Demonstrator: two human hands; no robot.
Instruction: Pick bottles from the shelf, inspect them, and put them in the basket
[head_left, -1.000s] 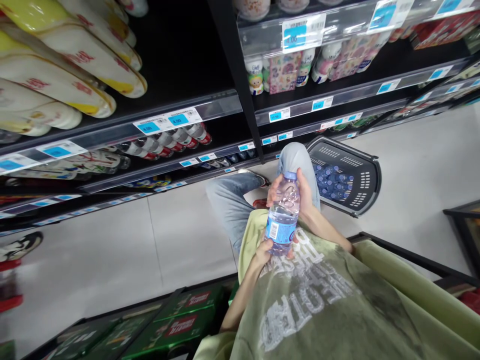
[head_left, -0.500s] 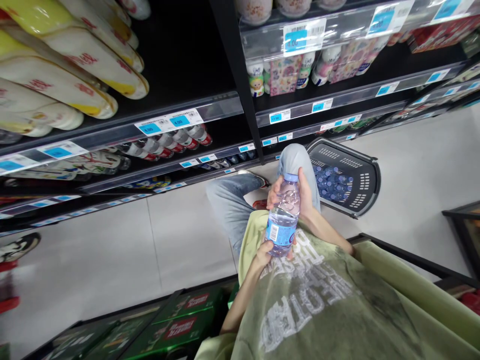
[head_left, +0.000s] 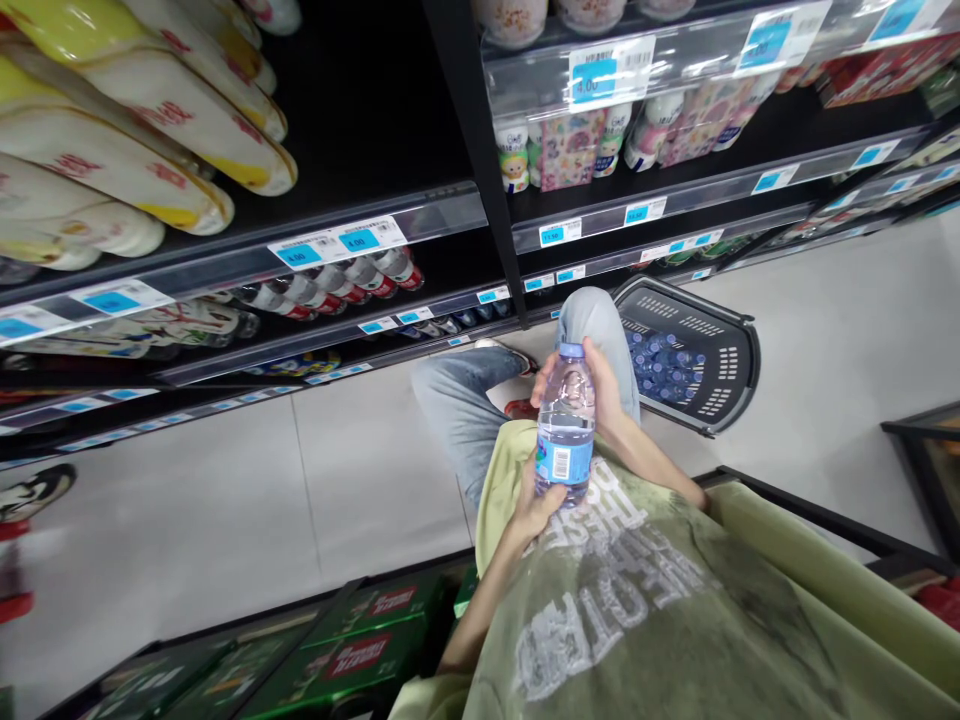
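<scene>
A clear water bottle (head_left: 568, 410) with a lilac cap and a blue label is held in front of my shirt, cap end pointing away from me. Around its base my left hand (head_left: 538, 508) is closed, thumb across the lower part. My right hand (head_left: 602, 385) wraps the bottle near the cap, fingers showing on both sides. The label's barcode faces up at me, and the bottle looks partly filled. Below and behind the hands are bent knees in light jeans.
On the floor to the right stands a dark shopping basket (head_left: 724, 375) with several small capped bottles inside. Shelves (head_left: 442, 215) of bottled drinks line the far side. Green boxes (head_left: 352, 655) are stacked at the lower left. Another person's shoe (head_left: 36, 492) shows at the left edge.
The bottle has turned in my hands, bringing the barcode from the label's left side to its middle. It is slightly more upright in view, and my left thumb has shifted right across its base.
</scene>
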